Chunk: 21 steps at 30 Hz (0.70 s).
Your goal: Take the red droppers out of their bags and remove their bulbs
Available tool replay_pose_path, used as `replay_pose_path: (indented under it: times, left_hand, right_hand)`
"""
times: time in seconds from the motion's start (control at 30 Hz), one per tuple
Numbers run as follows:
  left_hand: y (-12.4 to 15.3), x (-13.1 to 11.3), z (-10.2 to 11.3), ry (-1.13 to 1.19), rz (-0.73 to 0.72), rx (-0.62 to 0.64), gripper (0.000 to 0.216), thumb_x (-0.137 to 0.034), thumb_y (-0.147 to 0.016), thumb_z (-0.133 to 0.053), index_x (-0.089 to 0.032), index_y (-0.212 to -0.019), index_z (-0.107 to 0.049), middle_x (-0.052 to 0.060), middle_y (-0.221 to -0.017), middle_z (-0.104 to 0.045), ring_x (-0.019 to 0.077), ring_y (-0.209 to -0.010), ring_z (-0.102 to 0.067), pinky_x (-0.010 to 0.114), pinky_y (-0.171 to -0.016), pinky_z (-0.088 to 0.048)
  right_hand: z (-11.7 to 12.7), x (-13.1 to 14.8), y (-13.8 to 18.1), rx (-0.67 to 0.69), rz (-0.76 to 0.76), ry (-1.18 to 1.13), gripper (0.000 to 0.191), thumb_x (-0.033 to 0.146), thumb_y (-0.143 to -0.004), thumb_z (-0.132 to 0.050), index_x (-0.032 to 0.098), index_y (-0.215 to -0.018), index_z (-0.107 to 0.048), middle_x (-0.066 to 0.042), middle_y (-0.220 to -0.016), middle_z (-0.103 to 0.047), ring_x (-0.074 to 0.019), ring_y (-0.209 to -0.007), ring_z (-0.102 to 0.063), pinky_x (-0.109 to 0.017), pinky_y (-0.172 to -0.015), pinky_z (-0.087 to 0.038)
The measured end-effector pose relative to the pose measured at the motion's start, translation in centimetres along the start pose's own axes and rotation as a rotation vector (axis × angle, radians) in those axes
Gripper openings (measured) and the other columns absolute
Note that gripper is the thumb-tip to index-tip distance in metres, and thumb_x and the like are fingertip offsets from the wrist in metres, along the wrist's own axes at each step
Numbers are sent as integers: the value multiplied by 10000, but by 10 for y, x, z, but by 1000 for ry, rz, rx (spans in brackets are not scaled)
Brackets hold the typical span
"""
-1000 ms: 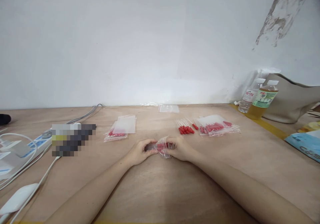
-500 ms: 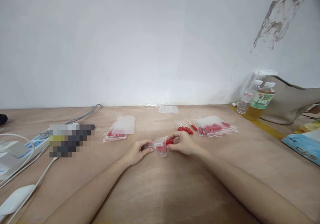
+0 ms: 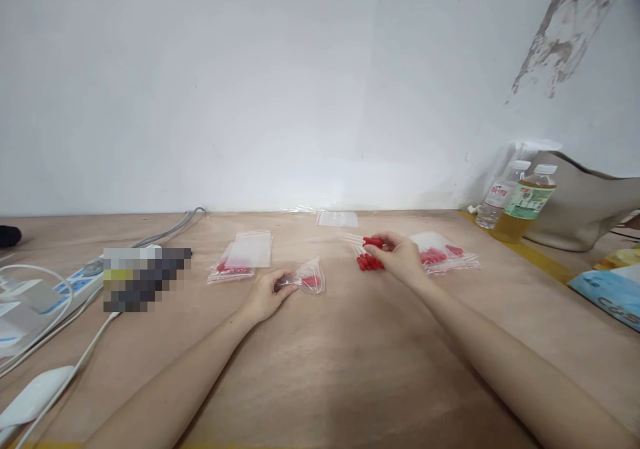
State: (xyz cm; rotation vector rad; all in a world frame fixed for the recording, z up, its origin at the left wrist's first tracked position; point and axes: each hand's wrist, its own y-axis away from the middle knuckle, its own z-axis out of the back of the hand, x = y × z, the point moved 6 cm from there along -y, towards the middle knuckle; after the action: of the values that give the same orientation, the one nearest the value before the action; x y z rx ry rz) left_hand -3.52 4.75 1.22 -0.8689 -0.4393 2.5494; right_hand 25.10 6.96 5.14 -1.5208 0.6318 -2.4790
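My left hand (image 3: pixel 267 295) pinches a small clear zip bag (image 3: pixel 318 277) by one end; red-handled pieces show through its plastic. To the right, my right hand (image 3: pixel 397 255) has its fingers closed on a red-handled stick (image 3: pixel 373 241) with a thin pale shaft pointing left. Just below it lie several more red-handled sticks (image 3: pixel 369 262) side by side on the table. A pile of clear bags with red handles inside (image 3: pixel 440 254) is partly hidden behind my right hand. Left of centre sits another stack of zip bags (image 3: pixel 249 250), some with red inside.
Flat bags (image 3: pixel 337 219) lie near the wall. A power strip (image 3: pixel 80 282) with cables and a blurred-out object (image 3: pixel 145 279) occupy the left. Two bottles (image 3: pixel 525 202), a grey-beige container (image 3: pixel 575 202) and a blue packet (image 3: pixel 610 292) are at the right.
My right hand has moved off the bag, right and away from me, to the loose sticks, and now grips one. My left hand has shifted slightly left with the bag.
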Motion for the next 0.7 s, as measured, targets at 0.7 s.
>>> replay_pose_path:
  times: [0.7]
  left_hand:
    - [1, -8, 1, -33, -2, 54, 277, -373, -782, -517, -182, -972, -582, 25, -829, -630, 154, -695, -563, 261, -628, -450]
  right_hand:
    - [-78, 14, 26, 228, 623, 992, 202, 182, -829, -434, 161, -985, -560, -119, -919, -591, -245, -879, -471, -367, -730, -307]
